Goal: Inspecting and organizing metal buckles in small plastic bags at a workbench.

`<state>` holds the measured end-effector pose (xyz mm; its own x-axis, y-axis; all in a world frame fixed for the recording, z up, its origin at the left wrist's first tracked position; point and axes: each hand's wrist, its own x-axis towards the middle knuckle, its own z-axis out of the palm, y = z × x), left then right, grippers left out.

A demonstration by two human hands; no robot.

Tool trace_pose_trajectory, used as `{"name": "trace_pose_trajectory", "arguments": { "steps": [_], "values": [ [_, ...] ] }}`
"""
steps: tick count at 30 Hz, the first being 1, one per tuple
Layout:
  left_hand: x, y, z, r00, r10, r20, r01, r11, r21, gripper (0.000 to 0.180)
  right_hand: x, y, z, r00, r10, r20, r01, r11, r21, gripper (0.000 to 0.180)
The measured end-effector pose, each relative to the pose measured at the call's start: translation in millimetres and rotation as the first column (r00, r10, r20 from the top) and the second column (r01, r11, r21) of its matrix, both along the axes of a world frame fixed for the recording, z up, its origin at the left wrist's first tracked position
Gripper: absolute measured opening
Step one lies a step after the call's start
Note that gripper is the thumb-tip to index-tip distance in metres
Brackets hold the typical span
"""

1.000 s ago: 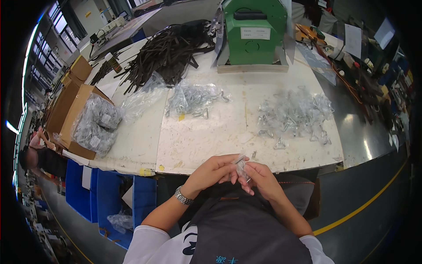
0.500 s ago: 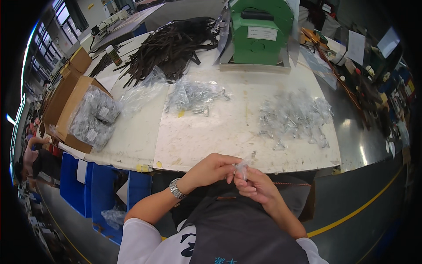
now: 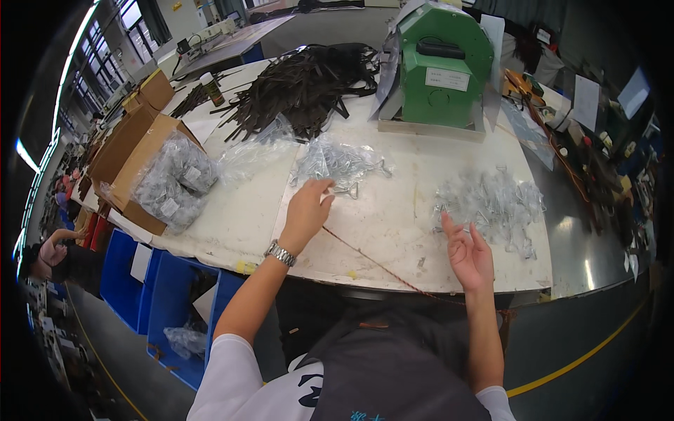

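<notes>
My left hand reaches over the table at the near edge of a pile of clear plastic bags with silvery wire-like metal pieces. Its fingers and thumb are apart, with nothing visible between them. A thin reddish-brown cord slants from beside this hand toward the table's front edge; whether it touches the hand I cannot tell. My right hand is palm up, fingers loosely bent and apart, holding nothing visible. It is just short of a second, wider pile of similar bagged metal pieces.
A green machine stands at the back of the white table. Dark strips are heaped at back left. A cardboard box holds filled plastic bags. Blue bins stand below the left edge; a person is beyond.
My hands were together at the table's front edge around a small clear plastic bag. They have parted, the left forward to the nearer-left pile, the right toward the right pile. The bag has left them.
</notes>
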<state>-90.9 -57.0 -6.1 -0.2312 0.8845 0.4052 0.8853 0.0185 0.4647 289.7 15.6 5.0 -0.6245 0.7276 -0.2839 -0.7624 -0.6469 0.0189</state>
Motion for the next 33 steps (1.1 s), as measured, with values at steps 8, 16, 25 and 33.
{"name": "trace_pose_trajectory", "arguments": {
  "steps": [8, 16, 25, 33],
  "values": [
    [-25, 23, -20, 0.976, 0.136, -0.169, -0.158, 0.980, -0.124, 0.048, -20, -26, -50, 0.981, 0.121, 0.152, -0.152, 0.965, 0.214, 0.054],
    [2, -29, -14, 0.991, -0.119, 0.054, 0.099, 0.952, 0.288, 0.014, -27, -32, -49, 0.865, 0.071, 0.497, -0.305, 0.861, 0.407, 0.041],
    [65, -38, 24, 0.458, -0.080, 0.886, 0.244, 0.969, -0.039, 0.019, -96, -41, -18, 0.667, -0.219, 0.712, -0.524, 0.540, 0.658, 0.038],
    [103, -40, 20, 0.847, -0.211, 0.488, 0.165, 0.977, 0.136, 0.015, -107, -47, -18, 0.545, -0.282, 0.790, -0.605, 0.521, 0.603, 0.030]
  ]
}}
